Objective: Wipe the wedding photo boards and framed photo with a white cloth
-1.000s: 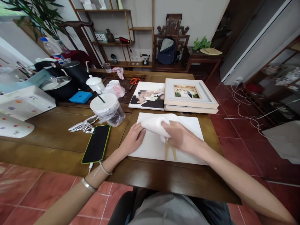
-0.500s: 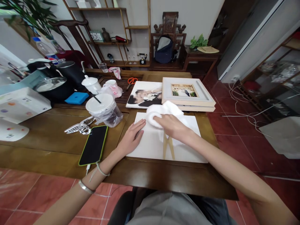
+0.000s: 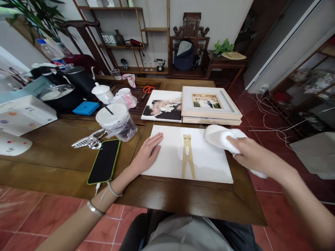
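Red floor tiles (image 3: 39, 214) surround a brown wooden table (image 3: 204, 200), where a white rectangular panel (image 3: 167, 165) lies flat by the near edge, toward the right corner. Along the panel's middle sits a tan, A-shaped stand piece (image 3: 187, 159) with an oval hole, its narrow end toward the far edge and its two legs reaching the panel's near edge.

Across the panel's left edge rests the left hand (image 3: 148, 153), fingers straight and close together, thumb slightly apart, grasping nothing. The right hand (image 3: 248, 151) has its fingers curled round a bunched, fluffy white cloth (image 3: 218, 136), which overlaps the panel's far right corner in this view; whether the two touch, I cannot tell. Beyond the panel's far edge lie a white-edged photo print (image 3: 162, 108) and, to its right, a thick white picture frame (image 3: 230, 104) near the table's right edge.

Judging by looks, the cloth is light and soft, easily squashed, and best bunched at its middle so no end trails. The panel seems stiff and smooth, liable to slide on polished wood; opposite edges offer the safest hold, while the slender legs could bend.
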